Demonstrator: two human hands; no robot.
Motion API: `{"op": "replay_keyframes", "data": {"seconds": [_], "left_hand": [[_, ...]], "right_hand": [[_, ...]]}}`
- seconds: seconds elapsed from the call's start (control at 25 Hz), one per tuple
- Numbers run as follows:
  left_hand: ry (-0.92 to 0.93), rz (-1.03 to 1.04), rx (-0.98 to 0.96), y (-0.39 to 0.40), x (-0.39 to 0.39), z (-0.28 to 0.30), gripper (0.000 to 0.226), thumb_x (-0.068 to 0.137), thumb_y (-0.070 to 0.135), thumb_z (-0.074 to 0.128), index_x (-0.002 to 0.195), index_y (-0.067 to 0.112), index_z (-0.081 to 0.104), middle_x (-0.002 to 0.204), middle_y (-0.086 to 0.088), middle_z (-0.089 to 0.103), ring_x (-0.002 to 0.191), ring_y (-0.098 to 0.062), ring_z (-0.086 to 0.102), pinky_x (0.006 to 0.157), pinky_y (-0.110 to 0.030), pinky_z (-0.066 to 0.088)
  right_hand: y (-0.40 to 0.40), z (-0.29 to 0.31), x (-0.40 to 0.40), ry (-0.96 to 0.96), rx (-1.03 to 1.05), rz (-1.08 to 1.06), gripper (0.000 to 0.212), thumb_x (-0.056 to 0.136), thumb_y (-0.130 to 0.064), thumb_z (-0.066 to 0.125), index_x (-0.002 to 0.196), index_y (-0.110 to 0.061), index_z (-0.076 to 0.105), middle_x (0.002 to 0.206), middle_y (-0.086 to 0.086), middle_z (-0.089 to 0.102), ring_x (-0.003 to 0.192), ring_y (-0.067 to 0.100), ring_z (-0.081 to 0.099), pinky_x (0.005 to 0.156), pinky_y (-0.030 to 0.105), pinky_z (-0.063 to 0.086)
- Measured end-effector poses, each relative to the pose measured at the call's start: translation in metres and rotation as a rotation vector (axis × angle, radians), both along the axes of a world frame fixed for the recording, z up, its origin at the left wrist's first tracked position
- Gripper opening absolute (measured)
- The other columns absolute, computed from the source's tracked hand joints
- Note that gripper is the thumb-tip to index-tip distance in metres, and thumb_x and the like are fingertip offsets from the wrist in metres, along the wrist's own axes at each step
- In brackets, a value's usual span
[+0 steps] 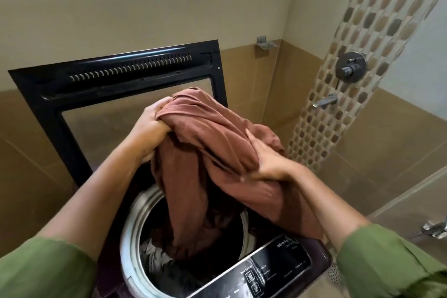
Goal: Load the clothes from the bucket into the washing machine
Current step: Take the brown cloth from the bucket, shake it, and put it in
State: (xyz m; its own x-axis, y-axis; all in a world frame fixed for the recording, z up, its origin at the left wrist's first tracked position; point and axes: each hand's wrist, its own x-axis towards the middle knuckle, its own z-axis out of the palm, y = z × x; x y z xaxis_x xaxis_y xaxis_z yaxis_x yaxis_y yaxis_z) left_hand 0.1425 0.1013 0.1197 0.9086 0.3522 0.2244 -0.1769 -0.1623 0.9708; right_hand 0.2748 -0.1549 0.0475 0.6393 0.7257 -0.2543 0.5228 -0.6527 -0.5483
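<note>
A large brown garment hangs bunched above the top-loading washing machine. Its lower end droops into the round steel drum, where grey and dark clothes lie. My left hand grips the garment's upper left fold. Lower on the right side, my right hand grips the cloth with the thumb over it. The bucket is out of view.
The machine's black-framed glass lid stands open against the wall behind. The control panel runs along the near edge. A shower mixer and spout sit on the tiled wall at right. A tap sticks out at the far right.
</note>
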Motion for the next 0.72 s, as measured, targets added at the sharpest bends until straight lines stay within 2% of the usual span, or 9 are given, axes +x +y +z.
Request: {"op": "replay_keyframes", "data": {"seconds": [0.08,0.2,0.28,0.36,0.44,0.52,0.56,0.64,0.72], "left_hand": [[0.008,-0.090,-0.014,-0.010,-0.002,0.001,0.043,0.072,-0.006,0.050,0.090,0.026,0.072,0.085,0.009,0.072,0.080,-0.003,0.062,0.071,-0.016,0.051],[0.031,-0.122,-0.037,-0.020,-0.004,-0.007,0.047,0.074,-0.008,0.050,0.095,0.029,0.072,0.090,0.009,0.072,0.085,-0.005,0.062,0.076,-0.017,0.051],[0.045,-0.070,-0.125,-0.017,-0.009,-0.017,0.046,0.073,-0.006,0.053,0.095,0.030,0.071,0.092,0.008,0.073,0.087,-0.006,0.063,0.078,-0.018,0.052],[0.080,-0.017,-0.211,-0.013,-0.014,-0.029,0.045,0.072,-0.004,0.058,0.102,0.028,0.069,0.097,0.006,0.073,0.092,-0.009,0.064,0.081,-0.019,0.053],[0.110,0.057,-0.298,-0.010,-0.017,-0.040,0.050,0.079,-0.008,0.057,0.121,0.018,0.062,0.110,-0.001,0.072,0.099,-0.014,0.065,0.084,-0.023,0.054],[0.096,0.152,-0.435,-0.010,-0.021,-0.054,0.048,0.086,-0.011,0.044,0.127,0.009,0.058,0.115,-0.008,0.071,0.101,-0.019,0.067,0.083,-0.028,0.056],[0.071,0.188,-0.555,-0.009,-0.025,-0.061,0.043,0.088,-0.007,0.039,0.121,0.007,0.062,0.109,-0.009,0.073,0.097,-0.021,0.069,0.078,-0.029,0.058],[0.070,0.250,-0.798,-0.007,-0.035,-0.080,0.038,0.091,0.005,0.035,0.100,0.008,0.072,0.091,-0.007,0.076,0.085,-0.022,0.071,0.067,-0.029,0.060],[0.200,0.337,-0.812,-0.009,-0.047,-0.107,0.038,0.096,0.017,0.035,0.090,0.016,0.072,0.082,-0.003,0.077,0.080,-0.020,0.071,0.065,-0.027,0.058]], "right_hand": [[-0.018,-0.047,-0.002,0.058,-0.106,-0.118,0.118,0.064,-0.048,0.084,0.153,-0.023,0.010,0.158,0.004,0.021,0.144,0.020,0.026,0.115,0.042,0.027],[-0.039,-0.078,0.009,0.077,0.086,-0.344,0.050,0.082,-0.021,0.073,0.127,-0.008,0.056,0.129,0.013,0.060,0.118,0.019,0.056,0.090,0.031,0.044],[-0.050,-0.077,0.022,0.045,0.197,-0.544,0.022,0.092,-0.011,0.057,0.109,-0.002,0.068,0.113,0.019,0.068,0.105,0.019,0.059,0.077,0.030,0.042],[-0.046,-0.061,0.032,0.155,0.470,-0.839,0.028,0.096,-0.009,0.045,0.111,-0.001,0.067,0.115,0.023,0.066,0.096,0.020,0.058,0.077,0.031,0.042],[-0.030,-0.036,0.031,0.489,0.899,-1.015,0.033,0.097,-0.017,0.042,0.112,-0.003,0.067,0.113,0.019,0.067,0.088,0.024,0.063,0.076,0.032,0.049],[-0.006,-0.005,0.020,0.846,1.203,-0.868,0.037,0.094,-0.029,0.044,0.105,-0.010,0.073,0.106,0.015,0.071,0.090,0.026,0.068,0.078,0.034,0.056],[0.009,0.009,0.010,0.932,1.289,-0.771,0.038,0.093,-0.033,0.045,0.101,-0.012,0.075,0.105,0.013,0.072,0.094,0.025,0.069,0.080,0.034,0.057],[0.040,0.024,-0.013,1.021,1.318,-0.622,0.042,0.092,-0.041,0.047,0.101,-0.011,0.076,0.109,0.014,0.072,0.100,0.025,0.069,0.084,0.036,0.056],[0.067,0.020,-0.036,1.118,1.130,-0.496,0.054,0.090,-0.051,0.050,0.113,-0.007,0.071,0.120,0.019,0.067,0.112,0.030,0.063,0.099,0.043,0.049]]}}
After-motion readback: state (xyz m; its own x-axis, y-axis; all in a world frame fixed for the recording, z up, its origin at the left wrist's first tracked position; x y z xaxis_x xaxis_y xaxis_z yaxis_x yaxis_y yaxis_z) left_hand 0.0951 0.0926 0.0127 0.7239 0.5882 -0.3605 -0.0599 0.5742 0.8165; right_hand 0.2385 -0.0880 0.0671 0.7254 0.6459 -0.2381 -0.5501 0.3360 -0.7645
